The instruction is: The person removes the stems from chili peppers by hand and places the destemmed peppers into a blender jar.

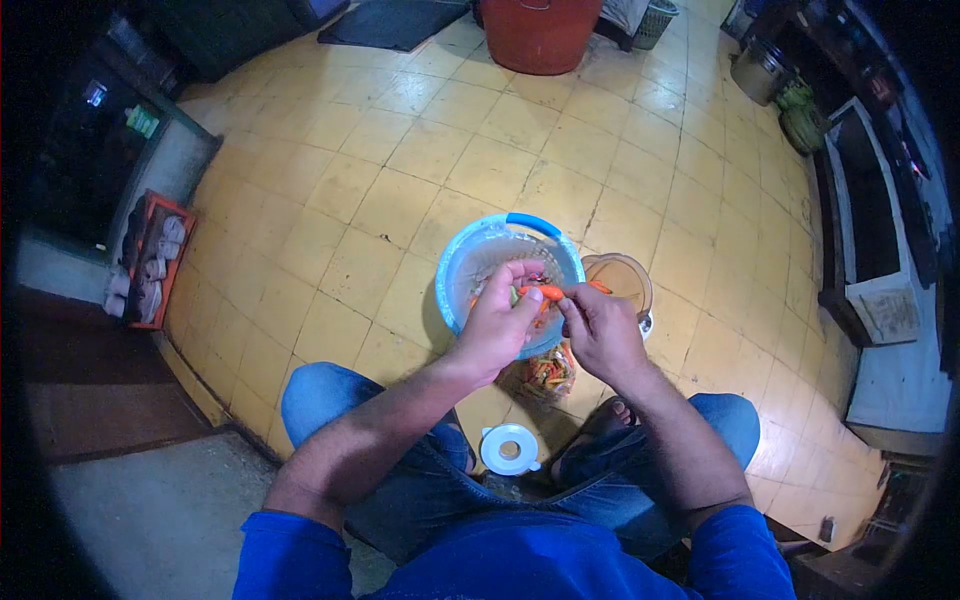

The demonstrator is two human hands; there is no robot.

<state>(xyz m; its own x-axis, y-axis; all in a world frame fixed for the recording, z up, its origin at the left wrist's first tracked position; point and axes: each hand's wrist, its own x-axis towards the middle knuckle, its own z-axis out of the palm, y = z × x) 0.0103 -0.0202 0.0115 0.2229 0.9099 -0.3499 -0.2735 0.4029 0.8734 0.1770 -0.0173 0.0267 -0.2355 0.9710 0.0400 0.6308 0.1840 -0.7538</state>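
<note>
Over a blue-rimmed basin [449, 262] my left hand [497, 315] is closed around an orange-red chili pepper [549, 293], with a bit of green showing by its fingers. The fingertips of my right hand [603, 332] pinch the other end of this chili. More chilies and scraps lie inside the basin, partly covered by my hands. Just below the basin, a clear plastic bag [548, 374] full of red, orange and green chilies rests on the floor. To the right stands a brownish see-through bowl [632, 277], with an orange chili [600, 287] at its left side.
A white round lid-like piece [510, 449] with a central hole sits between my feet. Yellow tiles [350, 240] cover the floor. A red tub [541, 38] stands at the back, an orange shoe rack [165, 262] at left, and a green gas cylinder [803, 122] at right.
</note>
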